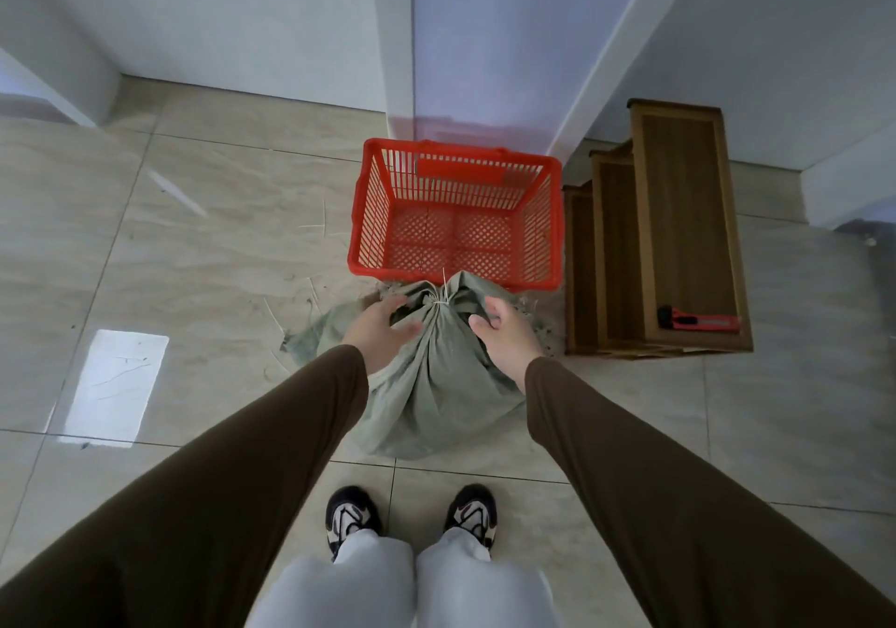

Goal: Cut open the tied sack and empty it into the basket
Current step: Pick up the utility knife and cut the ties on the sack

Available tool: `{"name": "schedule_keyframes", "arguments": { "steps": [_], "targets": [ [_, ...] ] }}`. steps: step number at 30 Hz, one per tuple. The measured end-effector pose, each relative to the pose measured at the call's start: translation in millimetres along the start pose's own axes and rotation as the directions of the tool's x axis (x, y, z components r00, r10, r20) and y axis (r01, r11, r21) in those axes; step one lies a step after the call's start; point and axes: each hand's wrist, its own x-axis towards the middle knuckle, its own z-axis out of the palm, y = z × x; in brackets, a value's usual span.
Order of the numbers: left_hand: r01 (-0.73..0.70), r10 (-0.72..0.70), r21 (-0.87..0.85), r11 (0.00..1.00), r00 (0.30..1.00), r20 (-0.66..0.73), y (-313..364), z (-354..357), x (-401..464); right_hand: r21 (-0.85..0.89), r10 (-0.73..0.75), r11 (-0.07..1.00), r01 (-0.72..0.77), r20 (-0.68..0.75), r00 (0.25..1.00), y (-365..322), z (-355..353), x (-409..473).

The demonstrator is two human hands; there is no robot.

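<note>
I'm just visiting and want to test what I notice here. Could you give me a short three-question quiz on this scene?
1. True or false: the red basket already holds the sack's contents.
2. Multiple choice: where does the red utility knife lie? A) in the basket B) on the wooden stepped stand C) in the right hand
3. Fill in: the grey-green sack is tied at its neck with a white ____.

Key: 1 false, the basket is empty. 2 B. 3 string; the left hand and the right hand sit either side of it.
</note>
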Motion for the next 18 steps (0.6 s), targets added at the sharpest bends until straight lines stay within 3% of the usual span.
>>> {"name": "schedule_keyframes", "arguments": {
  "steps": [12, 18],
  "targets": [
    [0.050, -0.053, 0.029, 0.998, 0.995, 0.090, -41.3, 54.7, 78.0, -0.072, 0.105, 0.993, -0.095, 0.141, 0.984, 50.1, 42.2, 75.8],
    [0.138, -0.127, -0.079, 0.987, 0.983, 0.129, -45.6, 75.0, 89.2, -0.032, 0.136, 0.991, -0.132, 0.174, 0.975, 62.5, 55.3, 80.4]
  ]
}}
